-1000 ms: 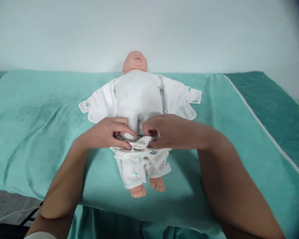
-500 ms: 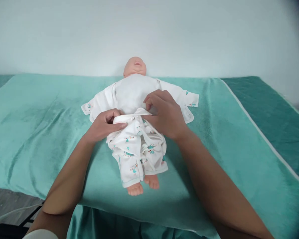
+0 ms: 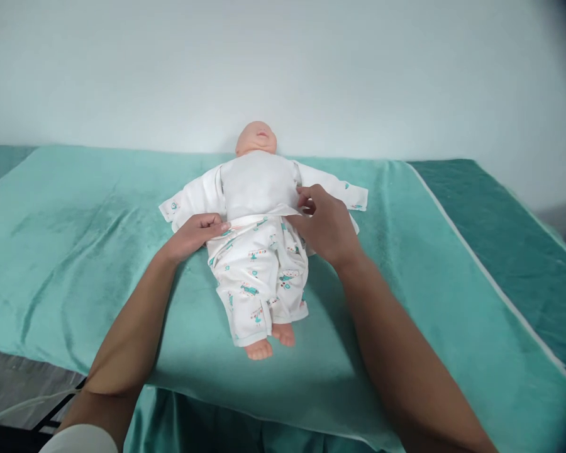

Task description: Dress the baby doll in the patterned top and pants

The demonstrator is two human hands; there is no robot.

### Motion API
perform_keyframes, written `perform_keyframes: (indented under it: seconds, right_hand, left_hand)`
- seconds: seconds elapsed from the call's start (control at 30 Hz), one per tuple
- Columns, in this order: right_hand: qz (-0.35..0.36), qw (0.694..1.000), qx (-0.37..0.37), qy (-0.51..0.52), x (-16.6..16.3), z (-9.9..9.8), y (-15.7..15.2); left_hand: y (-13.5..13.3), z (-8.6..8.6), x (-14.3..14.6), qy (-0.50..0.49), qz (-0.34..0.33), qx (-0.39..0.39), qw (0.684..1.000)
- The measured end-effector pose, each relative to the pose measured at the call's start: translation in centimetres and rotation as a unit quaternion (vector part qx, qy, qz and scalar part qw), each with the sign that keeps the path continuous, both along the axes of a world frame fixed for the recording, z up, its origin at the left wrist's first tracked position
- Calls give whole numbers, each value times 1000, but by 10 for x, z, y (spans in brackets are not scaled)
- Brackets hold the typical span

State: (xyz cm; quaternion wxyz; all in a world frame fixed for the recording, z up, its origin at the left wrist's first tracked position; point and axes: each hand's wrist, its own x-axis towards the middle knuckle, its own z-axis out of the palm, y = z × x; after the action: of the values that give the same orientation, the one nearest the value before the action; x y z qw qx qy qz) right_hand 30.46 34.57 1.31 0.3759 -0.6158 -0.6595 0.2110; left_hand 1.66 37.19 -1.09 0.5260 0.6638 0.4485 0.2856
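A baby doll (image 3: 256, 137) lies on its back on a teal blanket (image 3: 75, 251), head toward the wall. It wears white printed trousers (image 3: 259, 277), pulled up to its waist, and an unfastened white top (image 3: 195, 195) spreads out under it. My left hand (image 3: 193, 234) pinches the trousers' waistband at the doll's right hip. My right hand (image 3: 324, 223) grips the waistband at the other hip, fingers curled. The doll's bare feet (image 3: 270, 343) stick out of the trouser legs.
The blanket covers a table set against a pale wall (image 3: 283, 63). A darker green cover (image 3: 509, 226) with a white edge lies at the right. A white cable (image 3: 19, 409) runs across the floor at lower left.
Both hands have drawn the trousers' waistband up from the doll's thighs to its waist. The bunched cloth now lies smooth over the legs. The view has tilted slightly.
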Motion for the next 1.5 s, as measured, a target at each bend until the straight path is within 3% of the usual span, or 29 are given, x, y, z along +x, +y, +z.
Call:
perform_keyframes:
  seconds: [0.2, 0.3, 0.43, 0.53, 0.83, 1.03, 1.23, 1.5]
  right_hand:
    - [14, 998, 67, 8, 12, -13, -5]
    - [71, 996, -30, 43, 21, -16, -11]
    - [176, 962, -158, 134, 34, -19, -15]
    - [223, 944, -183, 159, 42, -21, -13]
    - [297, 903, -263, 163, 53, -19, -15]
    - [281, 910, -254, 170, 44, -16, -17]
    - [222, 918, -191, 268, 29, -24, -16]
    - [145, 888, -172, 400, 28, -33, -13]
  left_hand:
    - [1, 5, -6, 44, -77, -14, 996]
    - [0, 6, -5, 53, -98, -4, 994]
    - [-1, 5, 0, 34, -80, 65, 994]
    - [-3, 5, 2, 35, -64, 85, 994]
    - [-4, 0, -3, -70, -57, 15, 996]
    - [-7, -1, 1, -143, -50, -6, 988]
    - [-10, 4, 4, -185, -35, -9, 982]
    - [-8, -1, -3, -182, -85, -30, 979]
